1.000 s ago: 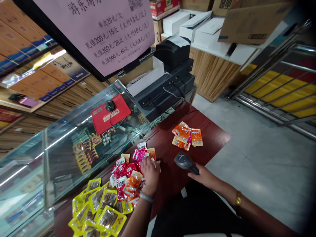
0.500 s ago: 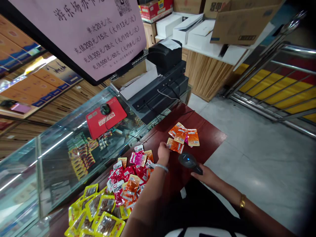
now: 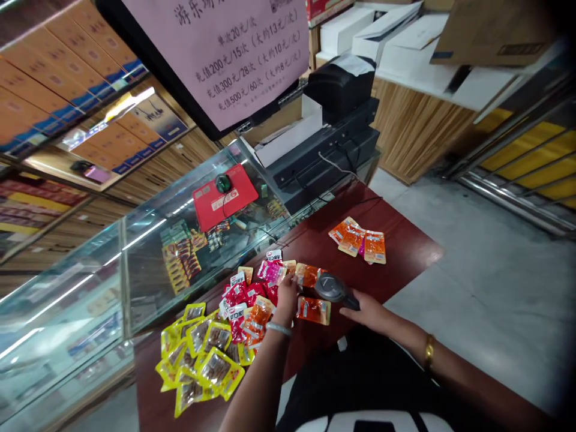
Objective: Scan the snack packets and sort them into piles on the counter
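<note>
My left hand [image 3: 287, 295], with a pale bracelet at its wrist, is at the right side of a heap of small snack packets. Its fingers are closed at the left edge of an orange snack packet [image 3: 309, 275]. Just below lies another orange packet [image 3: 314, 311]. My right hand [image 3: 369, 312] is wrapped round the handle of a black barcode scanner [image 3: 332, 287], whose head is over the counter beside these packets. Under and left of my left hand are red packets [image 3: 236, 295] and orange ones [image 3: 258, 315]; yellow packets [image 3: 216, 366] lie nearer the front.
A few orange packets [image 3: 374, 247] lie apart on the dark red counter [image 3: 405, 240]. Behind are a glass case [image 3: 153, 258], a red mouse pad [image 3: 245, 183] with a mouse [image 3: 222, 183], a monitor [image 3: 252, 66] and a black printer [image 3: 339, 90]. Metal railing [image 3: 517, 222] stands at right.
My left hand has drawn back from the separate orange packets toward the heap, bringing an orange packet with it. Another orange packet now shows below it. The view has shifted left.
</note>
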`<state>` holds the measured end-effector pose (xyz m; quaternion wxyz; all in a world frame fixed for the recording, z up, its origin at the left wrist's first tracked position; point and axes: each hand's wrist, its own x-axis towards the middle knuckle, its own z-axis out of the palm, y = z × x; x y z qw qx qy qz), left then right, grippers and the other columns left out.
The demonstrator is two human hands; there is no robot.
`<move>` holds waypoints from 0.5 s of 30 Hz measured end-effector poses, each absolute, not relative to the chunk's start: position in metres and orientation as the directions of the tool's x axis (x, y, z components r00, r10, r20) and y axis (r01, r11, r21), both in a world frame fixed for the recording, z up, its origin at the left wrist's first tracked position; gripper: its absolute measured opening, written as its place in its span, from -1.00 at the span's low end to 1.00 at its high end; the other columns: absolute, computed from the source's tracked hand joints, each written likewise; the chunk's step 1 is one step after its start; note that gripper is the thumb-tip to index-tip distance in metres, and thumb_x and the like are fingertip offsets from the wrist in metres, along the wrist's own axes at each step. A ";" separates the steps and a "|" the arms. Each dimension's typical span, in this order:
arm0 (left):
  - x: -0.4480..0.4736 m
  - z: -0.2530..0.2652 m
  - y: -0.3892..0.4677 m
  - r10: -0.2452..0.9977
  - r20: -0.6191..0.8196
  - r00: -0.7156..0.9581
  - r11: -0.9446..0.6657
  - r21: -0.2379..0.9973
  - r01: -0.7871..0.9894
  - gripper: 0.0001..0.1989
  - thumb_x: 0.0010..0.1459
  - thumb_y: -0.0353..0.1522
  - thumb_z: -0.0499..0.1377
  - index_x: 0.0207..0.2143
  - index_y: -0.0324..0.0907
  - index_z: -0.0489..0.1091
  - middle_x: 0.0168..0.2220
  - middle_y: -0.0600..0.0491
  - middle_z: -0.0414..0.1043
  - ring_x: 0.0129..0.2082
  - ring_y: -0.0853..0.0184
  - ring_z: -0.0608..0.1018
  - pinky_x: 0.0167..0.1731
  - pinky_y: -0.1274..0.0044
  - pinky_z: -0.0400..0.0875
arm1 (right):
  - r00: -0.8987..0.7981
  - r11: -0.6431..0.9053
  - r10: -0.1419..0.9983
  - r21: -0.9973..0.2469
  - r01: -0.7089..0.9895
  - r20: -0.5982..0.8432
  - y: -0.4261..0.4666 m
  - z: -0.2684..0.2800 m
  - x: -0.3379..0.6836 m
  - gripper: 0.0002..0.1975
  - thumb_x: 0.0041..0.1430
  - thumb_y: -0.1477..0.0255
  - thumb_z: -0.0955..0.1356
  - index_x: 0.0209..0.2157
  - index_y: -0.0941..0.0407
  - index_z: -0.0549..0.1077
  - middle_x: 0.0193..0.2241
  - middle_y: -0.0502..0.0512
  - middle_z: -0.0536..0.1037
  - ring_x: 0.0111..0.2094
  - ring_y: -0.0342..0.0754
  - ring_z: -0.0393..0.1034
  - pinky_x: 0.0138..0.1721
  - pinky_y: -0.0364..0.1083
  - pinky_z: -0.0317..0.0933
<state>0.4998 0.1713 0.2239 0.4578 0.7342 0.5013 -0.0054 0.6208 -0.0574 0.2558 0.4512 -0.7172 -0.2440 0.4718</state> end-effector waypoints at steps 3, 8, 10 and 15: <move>0.478 0.244 0.195 0.799 -0.317 0.510 -0.346 0.452 0.822 -0.72 0.20 -0.39 0.04 -0.10 -0.17 0.46 -0.28 -0.08 0.54 -0.24 0.22 0.55 -0.19 0.42 0.38 | 0.454 -0.488 0.753 -0.867 -0.099 -0.476 -0.063 0.252 0.623 -0.52 0.01 0.28 0.45 -0.02 0.16 0.47 -0.13 0.19 0.63 -0.11 0.17 0.50 -0.01 0.12 0.34; 0.523 0.245 0.193 0.736 -0.116 0.667 -0.603 0.336 0.724 -0.69 0.23 -0.30 0.05 -0.04 -0.21 0.41 -0.12 -0.14 0.50 -0.07 0.14 0.50 -0.02 0.35 0.33 | 0.522 -0.513 0.676 -0.841 -0.172 -0.520 -0.087 0.245 0.629 -0.51 0.02 0.23 0.42 -0.03 0.17 0.45 -0.20 0.17 0.63 -0.17 0.16 0.51 -0.11 0.09 0.39; 0.567 0.233 0.171 0.636 -0.179 0.751 -0.640 0.422 0.642 -0.71 0.23 -0.25 0.08 -0.08 -0.19 0.43 -0.11 -0.10 0.51 -0.08 0.17 0.51 -0.03 0.39 0.33 | 0.555 -0.520 0.640 -0.831 -0.196 -0.531 -0.098 0.243 0.632 -0.51 0.00 0.22 0.42 -0.04 0.16 0.46 -0.23 0.16 0.63 -0.19 0.17 0.51 -0.12 0.10 0.39; 0.665 0.204 0.116 0.568 -0.267 0.778 -0.639 0.454 0.622 -0.61 0.15 -0.14 0.17 -0.10 -0.23 0.42 -0.14 -0.16 0.52 -0.10 0.17 0.54 -0.10 0.43 0.34 | 0.609 -0.519 0.569 -0.816 -0.255 -0.552 -0.122 0.242 0.635 -0.54 -0.02 0.15 0.43 -0.10 0.10 0.50 -0.36 0.09 0.63 -0.25 0.16 0.50 -0.19 0.09 0.40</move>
